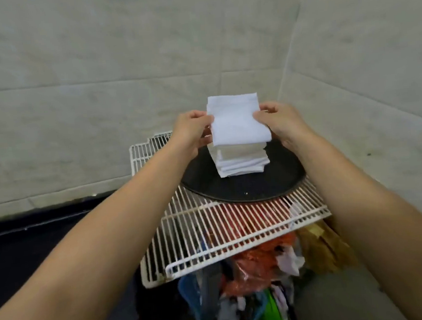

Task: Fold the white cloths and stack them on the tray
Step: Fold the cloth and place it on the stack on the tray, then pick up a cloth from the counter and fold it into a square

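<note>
A folded white cloth [237, 120] is held above a stack of folded white cloths [241, 161] that stands on a round black tray [245, 190]. My left hand [192, 129] pinches the cloth's left edge and my right hand [281, 121] pinches its right edge. The cloth hangs just over the top of the stack, and I cannot tell whether it touches it.
The tray rests on a white wire rack [210, 225] laid over a bin of mixed rubbish and clothing [255, 282]. A tiled wall [122, 78] rises behind, with a corner to the right. A dark floor strip [34, 237] lies at the left.
</note>
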### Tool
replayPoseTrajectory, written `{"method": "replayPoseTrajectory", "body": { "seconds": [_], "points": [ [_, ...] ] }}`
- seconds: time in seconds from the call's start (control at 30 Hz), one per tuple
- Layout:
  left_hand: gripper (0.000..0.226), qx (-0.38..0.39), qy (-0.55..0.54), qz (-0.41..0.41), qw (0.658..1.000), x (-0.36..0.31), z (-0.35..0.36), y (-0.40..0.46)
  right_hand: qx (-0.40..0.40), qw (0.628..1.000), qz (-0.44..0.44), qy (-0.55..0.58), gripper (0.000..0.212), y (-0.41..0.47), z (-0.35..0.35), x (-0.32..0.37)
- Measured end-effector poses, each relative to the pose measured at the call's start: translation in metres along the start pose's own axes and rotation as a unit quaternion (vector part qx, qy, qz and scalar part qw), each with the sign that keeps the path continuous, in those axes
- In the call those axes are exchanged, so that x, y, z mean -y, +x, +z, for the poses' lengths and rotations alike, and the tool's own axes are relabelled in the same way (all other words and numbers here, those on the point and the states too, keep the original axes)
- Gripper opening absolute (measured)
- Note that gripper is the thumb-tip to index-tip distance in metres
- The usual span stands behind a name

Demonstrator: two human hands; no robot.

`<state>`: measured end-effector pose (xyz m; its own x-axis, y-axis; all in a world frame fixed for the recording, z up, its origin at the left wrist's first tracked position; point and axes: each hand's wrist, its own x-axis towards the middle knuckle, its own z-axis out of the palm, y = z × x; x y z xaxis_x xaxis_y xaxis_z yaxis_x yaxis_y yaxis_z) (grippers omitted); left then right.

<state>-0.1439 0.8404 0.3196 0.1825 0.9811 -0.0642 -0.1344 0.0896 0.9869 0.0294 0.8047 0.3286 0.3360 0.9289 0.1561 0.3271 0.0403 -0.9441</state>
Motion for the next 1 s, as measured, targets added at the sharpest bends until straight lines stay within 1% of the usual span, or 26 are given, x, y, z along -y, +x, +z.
{"method": "replayPoseTrajectory", "body": {
  "seconds": [0.1,0.17,0.23,0.37,0.43,0.5,0.57,0.63,0.7,0.8,0.9,1.0],
  "points": [
    [0.018,-0.041,0.014,-0.025,0.999,0.008,0.005,0.028,0.058,0.998,0.017,-0.024,0.015,0.034,0.001,-0.014],
    [0.021,-0.054,0.026,-0.044,0.997,0.02,0.004,0.034,0.09,0.995,0.026,-0.046,0.01,0.044,0.003,-0.03],
    [0.022,-0.055,0.038,-0.052,0.996,0.031,0.004,0.035,0.098,0.994,0.031,-0.047,0.009,0.049,0.004,-0.045],
    [0.021,-0.06,0.066,-0.05,0.995,0.046,0.006,0.033,0.093,0.993,0.032,-0.057,0.013,0.049,0.001,-0.06],
    [0.015,-0.058,0.079,-0.051,0.994,0.047,0.007,0.029,0.08,0.993,0.038,-0.074,0.021,0.049,-0.001,-0.061],
    [0.016,-0.067,0.075,-0.056,0.993,0.044,0.002,0.021,0.051,0.994,0.037,-0.09,0.033,0.046,-0.003,-0.057],
    [0.019,-0.094,0.077,-0.051,0.991,0.039,-0.012,0.006,0.021,0.993,0.0,-0.118,0.036,0.035,-0.001,-0.042],
    [0.02,-0.116,0.09,-0.034,0.989,0.033,-0.033,-0.015,0.01,0.989,-0.055,-0.137,0.033,0.018,0.009,-0.021],
    [0.02,-0.127,0.09,-0.015,0.988,0.029,-0.063,-0.045,0.021,0.981,-0.109,-0.157,0.031,-0.006,0.032,0.002],
    [0.019,-0.177,0.088,-0.003,0.98,0.03,-0.129,-0.105,0.079,0.969,-0.178,-0.154,0.028,-0.056,0.095,0.032],
    [0.013,-0.255,0.138,-0.002,0.957,0.037,-0.212,-0.188,0.164,0.949,-0.224,-0.149,0.027,-0.126,0.18,0.051],
    [0.01,-0.332,0.188,-0.013,0.924,0.048,-0.299,-0.289,0.248,0.926,-0.252,-0.133,0.025,-0.213,0.273,0.059]
  ]
}}
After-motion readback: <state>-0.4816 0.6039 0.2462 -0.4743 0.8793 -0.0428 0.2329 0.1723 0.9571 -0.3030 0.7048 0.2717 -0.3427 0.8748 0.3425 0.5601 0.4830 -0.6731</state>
